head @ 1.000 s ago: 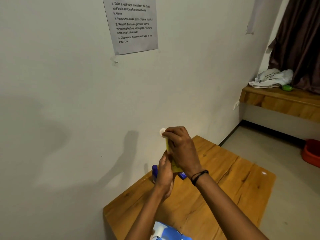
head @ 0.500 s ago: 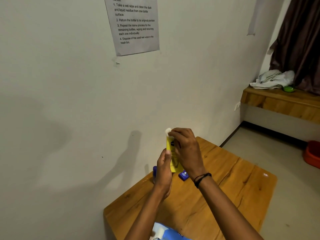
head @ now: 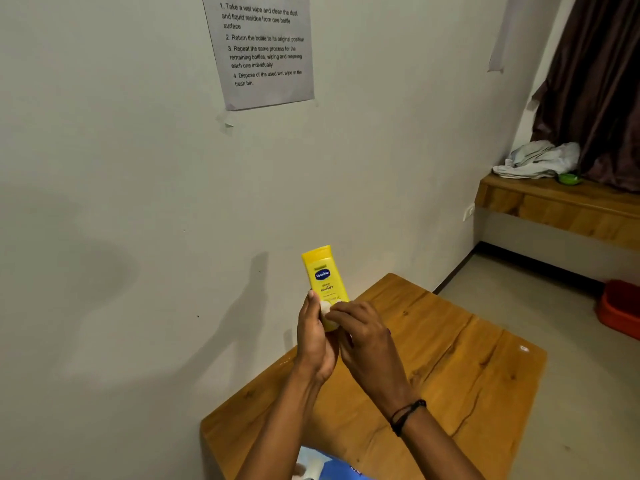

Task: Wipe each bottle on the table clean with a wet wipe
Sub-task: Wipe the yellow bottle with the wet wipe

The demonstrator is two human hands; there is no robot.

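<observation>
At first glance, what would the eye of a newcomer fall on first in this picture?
First the bright yellow bottle, held upright above the wooden table near the wall: the left hand grips its lower part while the right hand holds a white wipe against it. Next, the printed instruction sheet taped high on the wall, and the red tub on the floor at far right.

- bottle (head: 325,278) upright, above the table's (head: 450,375) far left corner
- left hand (head: 317,336) holds its left side, right hand (head: 367,341) on its right
- wipe (head: 325,308) pinched against the bottle's lower front
- sheet (head: 263,50) on the wall above
- pack (head: 332,465) at the table's near edge
- ledge (head: 561,209) far right, cloth (head: 540,159) on it
</observation>
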